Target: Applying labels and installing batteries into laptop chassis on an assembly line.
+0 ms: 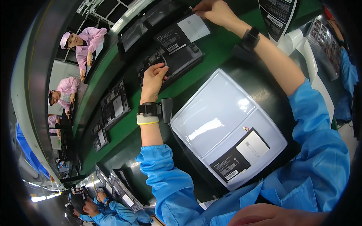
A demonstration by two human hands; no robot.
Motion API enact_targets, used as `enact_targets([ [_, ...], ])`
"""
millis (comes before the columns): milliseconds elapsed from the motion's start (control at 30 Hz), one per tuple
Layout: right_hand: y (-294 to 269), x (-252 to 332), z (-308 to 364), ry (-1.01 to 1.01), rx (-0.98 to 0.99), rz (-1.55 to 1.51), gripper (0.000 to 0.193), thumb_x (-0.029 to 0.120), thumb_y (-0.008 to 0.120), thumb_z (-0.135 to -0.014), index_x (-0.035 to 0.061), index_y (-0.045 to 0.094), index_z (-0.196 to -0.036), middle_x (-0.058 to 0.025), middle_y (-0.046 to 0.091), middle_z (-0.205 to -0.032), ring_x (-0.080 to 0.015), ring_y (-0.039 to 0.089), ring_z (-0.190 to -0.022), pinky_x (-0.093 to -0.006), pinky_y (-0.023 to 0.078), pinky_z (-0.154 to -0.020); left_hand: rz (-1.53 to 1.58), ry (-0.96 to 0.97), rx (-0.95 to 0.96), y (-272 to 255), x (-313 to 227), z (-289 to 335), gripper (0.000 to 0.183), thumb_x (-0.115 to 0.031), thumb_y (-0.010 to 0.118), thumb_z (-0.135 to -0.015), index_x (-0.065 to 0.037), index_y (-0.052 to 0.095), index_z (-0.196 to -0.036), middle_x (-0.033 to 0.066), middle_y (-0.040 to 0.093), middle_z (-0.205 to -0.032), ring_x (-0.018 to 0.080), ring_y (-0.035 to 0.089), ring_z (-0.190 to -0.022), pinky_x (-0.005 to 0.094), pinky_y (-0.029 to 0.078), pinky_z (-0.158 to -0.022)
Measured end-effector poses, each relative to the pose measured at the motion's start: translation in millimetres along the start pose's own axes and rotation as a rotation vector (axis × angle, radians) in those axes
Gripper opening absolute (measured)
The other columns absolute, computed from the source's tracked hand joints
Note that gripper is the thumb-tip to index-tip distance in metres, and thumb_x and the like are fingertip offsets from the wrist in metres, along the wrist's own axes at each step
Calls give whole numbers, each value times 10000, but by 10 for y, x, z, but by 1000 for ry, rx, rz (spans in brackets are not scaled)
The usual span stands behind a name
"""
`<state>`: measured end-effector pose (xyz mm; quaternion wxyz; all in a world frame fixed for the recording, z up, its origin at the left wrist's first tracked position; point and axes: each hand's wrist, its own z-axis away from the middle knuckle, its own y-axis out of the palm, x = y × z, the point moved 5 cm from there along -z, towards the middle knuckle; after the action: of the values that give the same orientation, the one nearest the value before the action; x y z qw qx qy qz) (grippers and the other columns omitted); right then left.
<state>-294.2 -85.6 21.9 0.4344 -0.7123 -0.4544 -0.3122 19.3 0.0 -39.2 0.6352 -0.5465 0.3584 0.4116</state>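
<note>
Lying in the white tray point(222, 113): one battery pack point(240, 155), black and pale, flat in the compartment nearer the wearer, its short lead toward the divider.
Left hand point(153, 80): just beyond the tray's left corner, fingers curled at the chassis; whether they pinch anything cannot be told.
Open chassis point(185, 62): beyond the tray to the left, uncovered, inner parts showing, a pale curved cable point(164, 59) near the left fingertips.
Second battery point(183, 34): farther from the tray than the chassis, just past its far edge.
Right hand point(218, 14): beyond the tray's far end, thumb and finger pinching what looks like the second battery's connector lead point(192, 9).
Stage: partway, by judgement; the chassis stands opened, neither pack sits inside it, and its cover is not on. Whether the cable is joined cannot be told.
Neighbouring chassis point(115, 105): left of the tray, also open.
Pink-clad co-worker point(83, 43): farthest left beyond the tray, bent over another bench.
</note>
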Motion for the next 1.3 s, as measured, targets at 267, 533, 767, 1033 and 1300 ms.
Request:
enact_targets([
  [267, 667, -169, -51, -59, 275, -31, 211, 120, 759, -845, 10, 780, -1024, -115, 772, -884, -164, 739, -773, -299, 579, -755, -59, 176, -25, -236, -90, 189, 235, -176, 695, -992, -40, 739, -1180, -19, 693, -975, 53, 582, -821, 208, 446, -728],
  [533, 1085, 31, 132, -171, 370, 73, 184, 117, 787, -814, 16, 790, -967, -141, 774, -907, -253, 750, -851, -343, 585, -778, -428, 94, -256, -839, 483, 511, 898, -275, 956, -699, 73, 532, -1410, 193, 650, -1299, 223, 641, -1068, 357, 536, -916],
  [767, 1023, -162, 26, -203, 387, 168, 197, 127, 746, -870, 31, 762, -1041, -136, 769, -982, -245, 738, -935, -339, 569, -847, -501, 14, -217, -511, 250, 572, 905, -257, 962, -691, 110, 525, -1394, 205, 672, -1210, 217, 689, -926, 329, 565, -859],
  [1033, 1050, -182, 122, -236, 410, 27, 256, 185, 787, -826, 15, 772, -1017, -142, 764, -963, -237, 742, -896, -333, 578, -824, -357, 146, -314, -796, 189, 250, 417, -235, 805, -903, 41, 718, -1203, 67, 749, -973, 85, 620, -806, 264, 522, -778],
  [1300, 1105, -170, 174, -240, 430, 97, 320, 199, 831, -812, 6, 754, -1055, -137, 765, -1013, -221, 744, -946, -317, 587, -859, -447, 150, -406, -669, 357, 291, 389, -244, 888, -785, -45, 790, -1104, 56, 699, -947, 115, 592, -763, 276, 520, -719],
])
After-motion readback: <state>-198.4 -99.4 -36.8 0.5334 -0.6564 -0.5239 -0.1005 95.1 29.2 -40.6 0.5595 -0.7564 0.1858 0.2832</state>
